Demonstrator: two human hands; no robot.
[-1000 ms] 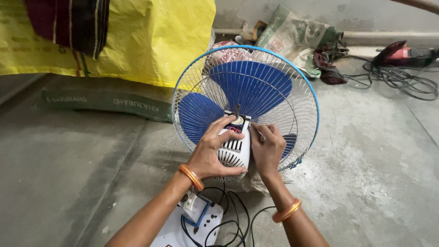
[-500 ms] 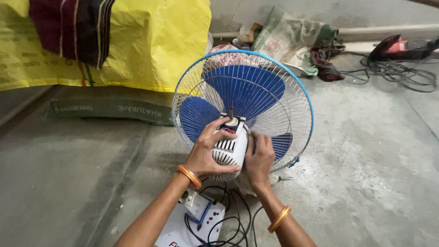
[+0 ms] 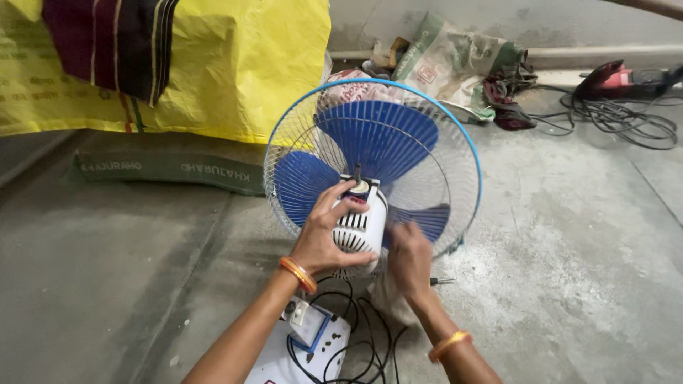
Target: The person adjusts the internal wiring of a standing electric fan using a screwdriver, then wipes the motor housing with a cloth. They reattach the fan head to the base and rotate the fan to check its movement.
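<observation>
Concrete floor under us: our left hand (image 3: 329,238) grips the white ribbed plastic fan motor housing (image 3: 361,226); our right hand (image 3: 410,257) has dropped below it, grip unclear.

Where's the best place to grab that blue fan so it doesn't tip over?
Probably the white motor housing behind the blades, coming from the back, as the left hand does now. It is a solid, rounded lump that fingers can wrap around. The wire guard is thin and springy, and the blue blades sit inside it, so neither looks a good hold.
</observation>
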